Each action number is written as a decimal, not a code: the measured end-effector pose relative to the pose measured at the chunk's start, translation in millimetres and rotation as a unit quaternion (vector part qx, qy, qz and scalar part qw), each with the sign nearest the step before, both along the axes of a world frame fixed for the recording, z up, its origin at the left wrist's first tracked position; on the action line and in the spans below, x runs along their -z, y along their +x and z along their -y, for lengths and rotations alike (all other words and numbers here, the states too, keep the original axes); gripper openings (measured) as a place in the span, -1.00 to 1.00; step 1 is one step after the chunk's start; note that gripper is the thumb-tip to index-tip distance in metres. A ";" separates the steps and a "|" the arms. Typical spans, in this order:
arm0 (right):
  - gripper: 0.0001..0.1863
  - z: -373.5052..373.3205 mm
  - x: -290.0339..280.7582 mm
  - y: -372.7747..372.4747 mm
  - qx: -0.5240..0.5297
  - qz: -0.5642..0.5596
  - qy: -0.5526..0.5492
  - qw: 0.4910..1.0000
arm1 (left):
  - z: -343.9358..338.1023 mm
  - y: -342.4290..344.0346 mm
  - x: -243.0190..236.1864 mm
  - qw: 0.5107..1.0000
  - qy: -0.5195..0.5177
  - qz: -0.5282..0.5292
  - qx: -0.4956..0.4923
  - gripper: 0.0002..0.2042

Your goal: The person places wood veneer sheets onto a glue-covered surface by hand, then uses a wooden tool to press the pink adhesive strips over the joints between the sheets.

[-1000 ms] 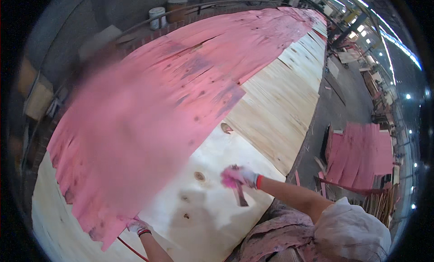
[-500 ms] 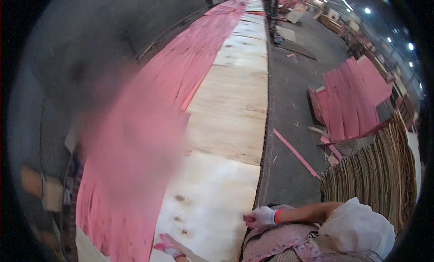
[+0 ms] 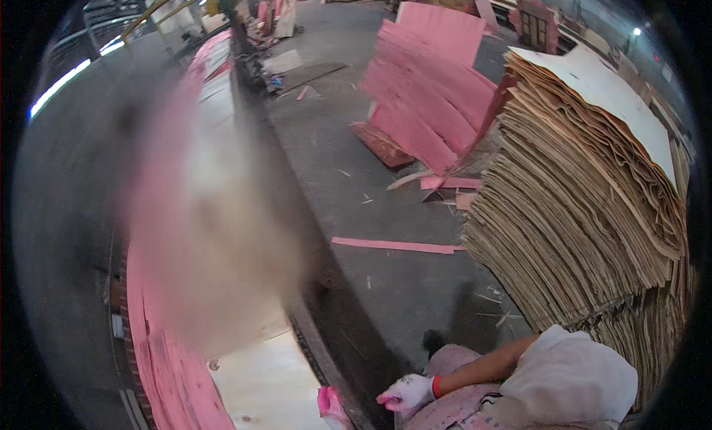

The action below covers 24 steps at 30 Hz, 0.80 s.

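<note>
Okay so from where I'm standing, far left is a run of pink sheets [image 3: 167, 363], thin and woody, a bit streaky with dark marks, lying lengthwise with edges that look slightly rippled. Right up against them is the pale wood sheet [image 3: 263, 382], smooth and creamy with a couple of brown knots, flat on the long worktop [image 3: 330, 363] near the bottom; further up it's all just a blurry smear, can't make out much. The left hand [image 3: 334, 409] is low down by that sheet's right edge, fingers pointing up and half open, pink all over, nothing I can see in them. Can't tell if they're touching the wood. A skinny flat pink strip [image 3: 397, 245] lies across the grey floor. Then the right hand [image 3: 408, 394], in a whitish glove with pink-stained fingers and a red wrist band, hangs just off the worktop, fingers loosely curled and pointing left; no clue if there's anything tucked in there. Behind it, a slumped pile of wavy pink panels [image 3: 434, 85]. The right forearm [image 3: 482, 368] slants down from a baggy white sleeve [image 3: 571, 378], and far right there's a massive stack of brown veneer [image 3: 571, 200], all crinkly layered edges.
</note>
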State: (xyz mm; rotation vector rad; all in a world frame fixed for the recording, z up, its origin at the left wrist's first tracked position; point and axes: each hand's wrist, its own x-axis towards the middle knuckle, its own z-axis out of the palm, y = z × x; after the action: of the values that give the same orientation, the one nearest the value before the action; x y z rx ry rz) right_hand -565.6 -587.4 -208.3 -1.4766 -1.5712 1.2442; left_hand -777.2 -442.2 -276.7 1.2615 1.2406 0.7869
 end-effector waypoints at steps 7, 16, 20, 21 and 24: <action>-0.64 3.7 -7.6 153.7 0.209 -0.005 -0.066 0.976 | 1.1 78.1 57.1 0.993 -0.114 -0.017 0.003 -0.52; -0.75 -70.6 53.7 307.6 0.383 -0.131 -0.004 0.914 | -19.4 65.5 129.3 0.870 -0.489 -0.064 -0.028 -0.63; -0.83 -121.6 66.9 408.8 0.408 -0.045 -0.032 0.911 | -68.7 135.7 135.5 0.897 -0.427 -0.040 -0.105 -0.75; -0.84 -135.2 68.6 432.4 0.421 -0.076 0.004 0.904 | -88.4 161.8 137.7 0.902 -0.416 -0.042 -0.103 -0.75; -0.77 -166.2 55.2 505.3 0.435 -0.094 -0.010 0.895 | -164.1 247.8 120.8 0.904 -0.392 -0.168 0.001 -0.81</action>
State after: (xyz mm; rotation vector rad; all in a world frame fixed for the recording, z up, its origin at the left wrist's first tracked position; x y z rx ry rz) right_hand -60.3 -421.2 -263.5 -1.7137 -0.6084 0.8141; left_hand -529.4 -278.0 -397.5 0.7313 1.6066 0.0114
